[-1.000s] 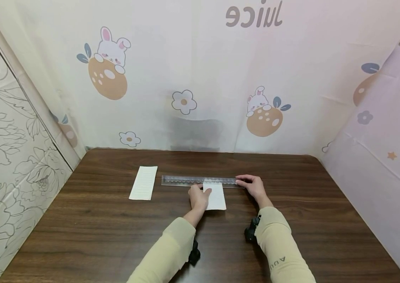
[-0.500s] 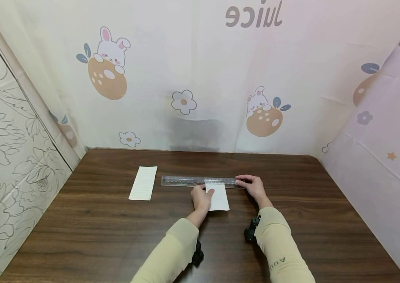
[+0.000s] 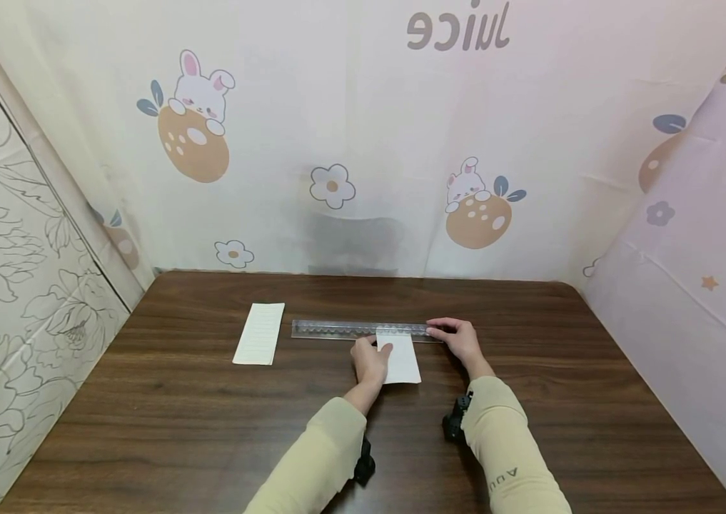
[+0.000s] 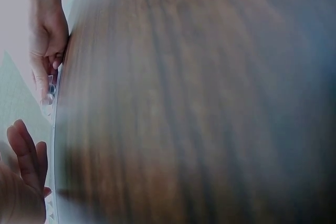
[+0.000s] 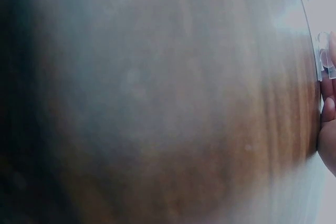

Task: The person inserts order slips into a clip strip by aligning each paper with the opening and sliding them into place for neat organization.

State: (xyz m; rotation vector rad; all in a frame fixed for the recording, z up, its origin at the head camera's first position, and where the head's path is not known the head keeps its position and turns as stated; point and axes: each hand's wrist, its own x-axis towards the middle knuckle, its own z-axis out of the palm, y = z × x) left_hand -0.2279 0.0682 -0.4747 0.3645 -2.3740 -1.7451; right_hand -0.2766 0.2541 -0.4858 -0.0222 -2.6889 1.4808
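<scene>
A clear ruler (image 3: 330,329) lies crosswise on the table in the head view. My right hand (image 3: 463,343) pinches its right end; the right wrist view shows fingers (image 5: 328,109) at the clear plastic. My left hand (image 3: 370,362) pinches the left edge of a small white sheet of paper (image 3: 404,363), with the thumb on top. The sheet's far end overlaps the ruler, whose markings show across the white. Some left fingertips are hidden in the head view. In the left wrist view, the left hand (image 4: 23,177) is near the ruler's edge.
A lined slip of paper (image 3: 260,334) lies on the brown wooden table (image 3: 163,414), left of the ruler. Printed curtains (image 3: 375,143) stand behind the table and at both sides. A black wrist camera (image 3: 455,417) sits on the right wrist.
My left hand has slid the white sheet a little to the right along the ruler. The right hand and the ruler have stayed in place.
</scene>
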